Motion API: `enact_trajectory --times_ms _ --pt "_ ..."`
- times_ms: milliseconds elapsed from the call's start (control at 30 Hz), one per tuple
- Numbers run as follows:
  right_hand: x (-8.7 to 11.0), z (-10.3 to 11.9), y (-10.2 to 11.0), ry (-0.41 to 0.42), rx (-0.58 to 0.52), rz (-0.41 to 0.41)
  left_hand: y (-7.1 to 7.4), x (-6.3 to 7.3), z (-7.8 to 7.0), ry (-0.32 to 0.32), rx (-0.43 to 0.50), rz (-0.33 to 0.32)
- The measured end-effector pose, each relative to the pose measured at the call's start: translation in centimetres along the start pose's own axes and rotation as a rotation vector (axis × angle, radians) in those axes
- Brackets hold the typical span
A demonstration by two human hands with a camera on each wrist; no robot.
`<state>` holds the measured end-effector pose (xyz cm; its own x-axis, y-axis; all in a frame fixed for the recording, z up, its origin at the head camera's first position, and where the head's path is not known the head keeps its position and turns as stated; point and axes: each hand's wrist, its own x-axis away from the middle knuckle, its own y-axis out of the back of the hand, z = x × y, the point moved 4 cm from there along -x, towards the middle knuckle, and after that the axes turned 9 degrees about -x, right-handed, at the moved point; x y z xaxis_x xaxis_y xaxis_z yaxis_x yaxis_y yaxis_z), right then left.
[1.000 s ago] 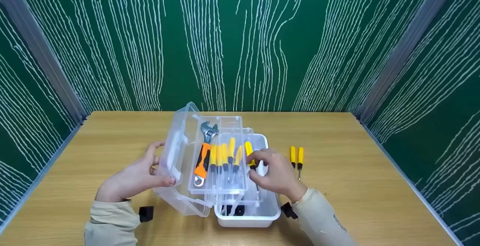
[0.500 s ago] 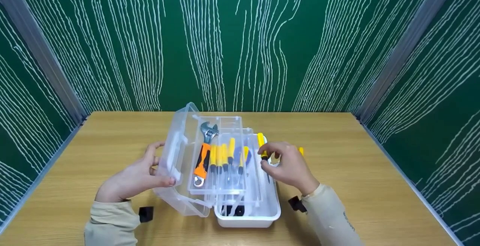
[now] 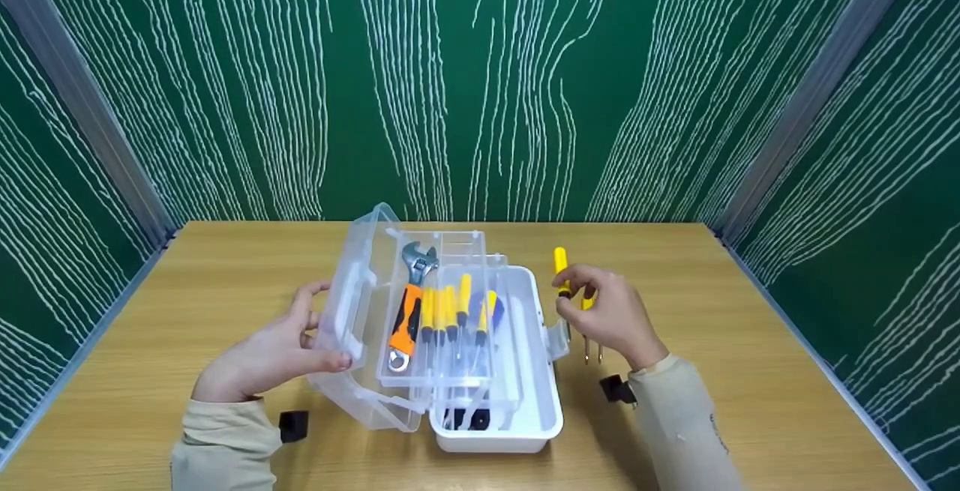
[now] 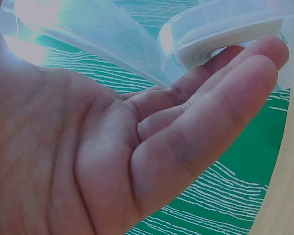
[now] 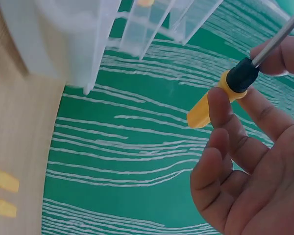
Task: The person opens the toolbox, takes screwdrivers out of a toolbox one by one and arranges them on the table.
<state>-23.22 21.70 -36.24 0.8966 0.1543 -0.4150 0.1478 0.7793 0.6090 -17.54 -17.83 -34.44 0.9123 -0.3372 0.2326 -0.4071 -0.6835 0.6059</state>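
Observation:
My right hand [image 3: 611, 315] pinches a screwdriver [image 3: 561, 262] with a yellow handle and black collar, held in the air right of the toolbox. The right wrist view shows its metal shaft and the thumb and fingertips around its collar. On the left, my left hand [image 3: 259, 356] holds the raised clear lid [image 3: 360, 258] of the toolbox, thumb in front and fingers behind. Inside the clear tray lie an adjustable wrench [image 3: 406, 318] with an orange and black handle and several yellow-handled screwdrivers [image 3: 439, 311]. The white toolbox base [image 3: 495, 442] stands below.
Two more screwdrivers [image 5: 5, 182] lie on the table, partly hidden behind my right hand in the head view. A clear latch [image 3: 556, 341] sticks out from the base's right side. Something black [image 3: 472, 420] sits inside the base. Green walls [image 3: 480, 86] surround the wooden table [image 3: 750, 401].
My right hand has lifted the screwdriver out of the toolbox and carried it right, past the base's edge. One yellow-handled screwdriver in the tray has shifted slightly. The left hand has stayed on the lid.

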Motion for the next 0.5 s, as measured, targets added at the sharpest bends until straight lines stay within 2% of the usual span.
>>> enact_trajectory --times_ms 300,500 --pt "-0.3 -1.6 -0.2 -0.057 0.013 0.039 0.0 -0.1 0.1 -0.006 -0.023 -0.002" --pt "-0.5 -2.9 -0.5 -0.126 0.021 0.074 0.0 -0.1 0.1 0.005 -0.011 0.006"
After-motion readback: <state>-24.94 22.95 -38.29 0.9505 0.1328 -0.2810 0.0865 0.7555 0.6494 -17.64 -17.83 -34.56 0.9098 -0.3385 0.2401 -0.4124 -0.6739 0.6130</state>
